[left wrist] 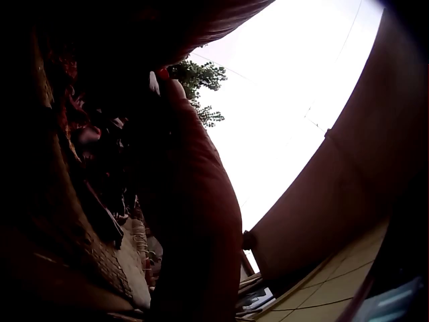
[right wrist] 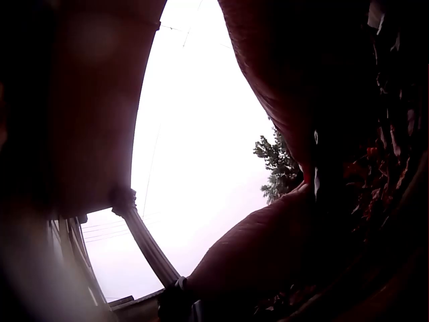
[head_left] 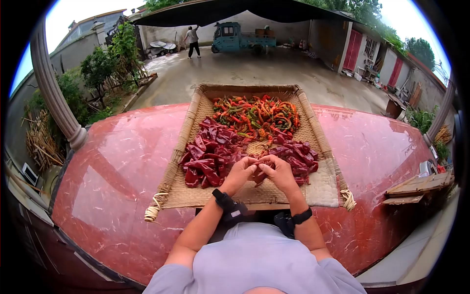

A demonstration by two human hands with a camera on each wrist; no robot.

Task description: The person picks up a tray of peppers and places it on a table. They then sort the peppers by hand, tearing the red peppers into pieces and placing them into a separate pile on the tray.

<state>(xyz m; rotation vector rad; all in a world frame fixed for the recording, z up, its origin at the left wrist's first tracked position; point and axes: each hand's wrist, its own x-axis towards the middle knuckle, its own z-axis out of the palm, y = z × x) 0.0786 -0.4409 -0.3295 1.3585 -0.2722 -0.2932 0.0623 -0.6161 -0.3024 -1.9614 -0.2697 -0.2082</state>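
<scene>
Over the near part of a woven tray (head_left: 177, 161), both hands meet fingertip to fingertip. My left hand (head_left: 239, 174) and my right hand (head_left: 281, 175) pinch a dark red pepper (head_left: 260, 167) between them, mostly hidden by fingers. A large heap of dark red, wrinkled peppers (head_left: 205, 154) lies left of the hands; a smaller heap of the same peppers (head_left: 302, 156) lies to the right. Thin red, orange and green chilies (head_left: 254, 113) fill the tray's far end. In both wrist views the hands are dark silhouettes against bright sky.
The tray stands on a glossy red stone-like surface (head_left: 112, 181). A pale patch (head_left: 323, 186) covers its near right corner. Wooden boards (head_left: 418, 186) lie at the right edge. Farther off are a person (head_left: 192, 41) and a teal cargo three-wheeler (head_left: 240, 38). Columns (head_left: 56, 93) flank the surface.
</scene>
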